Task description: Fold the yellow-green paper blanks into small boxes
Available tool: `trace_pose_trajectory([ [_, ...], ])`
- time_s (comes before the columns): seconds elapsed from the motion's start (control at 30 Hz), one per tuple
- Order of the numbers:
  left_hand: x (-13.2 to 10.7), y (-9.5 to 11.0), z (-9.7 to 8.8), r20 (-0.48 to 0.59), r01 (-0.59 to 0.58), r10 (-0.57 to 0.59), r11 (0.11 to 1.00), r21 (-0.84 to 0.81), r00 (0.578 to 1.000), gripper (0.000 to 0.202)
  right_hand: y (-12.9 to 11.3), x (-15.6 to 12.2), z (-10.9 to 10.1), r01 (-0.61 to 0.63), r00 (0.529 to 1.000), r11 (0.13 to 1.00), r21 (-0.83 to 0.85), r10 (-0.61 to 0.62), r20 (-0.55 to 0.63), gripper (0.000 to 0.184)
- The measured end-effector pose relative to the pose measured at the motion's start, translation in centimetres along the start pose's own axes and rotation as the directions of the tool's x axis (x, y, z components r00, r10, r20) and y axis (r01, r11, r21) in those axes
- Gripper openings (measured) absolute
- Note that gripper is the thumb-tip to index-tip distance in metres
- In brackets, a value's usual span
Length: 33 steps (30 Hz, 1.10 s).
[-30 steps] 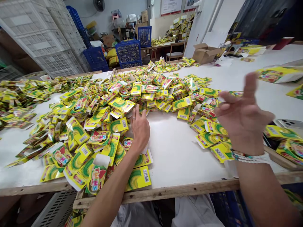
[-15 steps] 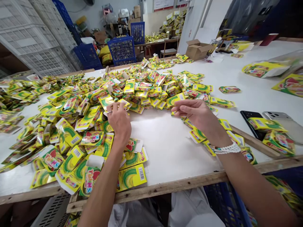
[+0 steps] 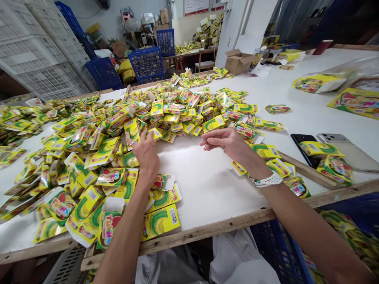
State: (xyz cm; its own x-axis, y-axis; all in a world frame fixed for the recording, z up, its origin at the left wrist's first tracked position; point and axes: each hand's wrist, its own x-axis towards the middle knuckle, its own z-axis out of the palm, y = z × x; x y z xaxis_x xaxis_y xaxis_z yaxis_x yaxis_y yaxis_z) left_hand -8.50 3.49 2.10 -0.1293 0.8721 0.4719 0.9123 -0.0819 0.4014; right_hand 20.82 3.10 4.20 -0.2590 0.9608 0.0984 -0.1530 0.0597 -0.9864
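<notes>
Boxes (image 3: 156,108), the little yellow and green printed kind, are piling up across a white worktop (image 3: 201,185), with the biggest heap running from the left side toward the middle. Some are lying flat, some are leaning on each other, and a few are showing white flaps.

Left hand (image 3: 146,156) is resting at the near edge of that heap, fingers spreading fairly wide around a yellow box (image 3: 132,128) with a barcode. The fingertips are partly hiding among the boxes, so there's no telling from here whether that grip is actually holding anything. One finger is wearing a ring (image 3: 132,144).

Right hand (image 3: 232,146) is hovering just right of the middle, near the heap's front edge, and its grip is looking narrow, thumb sitting close to the loosely bending fingers. White beads (image 3: 269,180) are circling that wrist. More boxes are lying under and beside that forearm, next to a wooden strip (image 3: 308,171).

Off to the right, a black phone (image 3: 297,140) is lying beside a pale phone (image 3: 355,152), with a yellow box partly covering the black one. Farther back, a cardboard carton (image 3: 238,63) is standing with its flaps up.
</notes>
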Motion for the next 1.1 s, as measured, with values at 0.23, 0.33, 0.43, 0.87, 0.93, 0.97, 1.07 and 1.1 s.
trace_pose_trajectory([
  [0.23,-1.6,3.4,-0.5,-0.037,-0.044,0.043,0.998,-0.035,0.998,0.047,1.2,0.6,0.1,-0.049,0.999,0.998,-0.033,0.049,0.003,0.042],
  [0.33,-3.4,6.9,0.7,0.112,-0.081,0.096,0.988,-0.13,0.989,0.04,2.3,1.1,0.0,-0.062,0.997,0.993,-0.103,0.056,-0.06,0.043],
  [0.43,-5.0,9.7,2.0,0.258,-0.226,0.248,0.968,-0.113,0.934,0.04,3.3,1.6,-0.3,-0.09,0.991,0.973,-0.214,0.066,-0.117,0.042],
  [0.87,-5.8,5.9,3.3,0.457,-0.38,0.391,0.917,-0.12,0.799,0.094,4.3,1.4,0.3,-0.3,0.949,0.923,-0.242,0.313,0.019,0.045],
  [0.93,-5.8,5.9,3.0,0.456,-0.372,0.377,0.922,-0.104,0.806,0.096,4.3,1.6,-0.1,-0.312,0.95,0.922,-0.23,0.297,-0.098,0.044],
  [0.97,-5.8,5.9,2.8,0.461,-0.374,0.375,0.922,-0.098,0.804,0.097,4.2,1.7,-0.3,-0.304,0.947,0.925,-0.227,0.269,-0.174,0.042],
  [1.07,-5.6,6.0,1.8,0.473,-0.402,0.386,0.913,-0.072,0.792,0.09,3.5,1.9,-1.0,-0.267,0.92,0.943,-0.197,0.19,-0.342,0.035],
  [1.1,-5.5,6.2,1.5,0.467,-0.41,0.386,0.911,-0.054,0.796,0.085,3.2,1.9,-1.1,-0.265,0.91,0.949,-0.173,0.186,-0.37,0.034],
])
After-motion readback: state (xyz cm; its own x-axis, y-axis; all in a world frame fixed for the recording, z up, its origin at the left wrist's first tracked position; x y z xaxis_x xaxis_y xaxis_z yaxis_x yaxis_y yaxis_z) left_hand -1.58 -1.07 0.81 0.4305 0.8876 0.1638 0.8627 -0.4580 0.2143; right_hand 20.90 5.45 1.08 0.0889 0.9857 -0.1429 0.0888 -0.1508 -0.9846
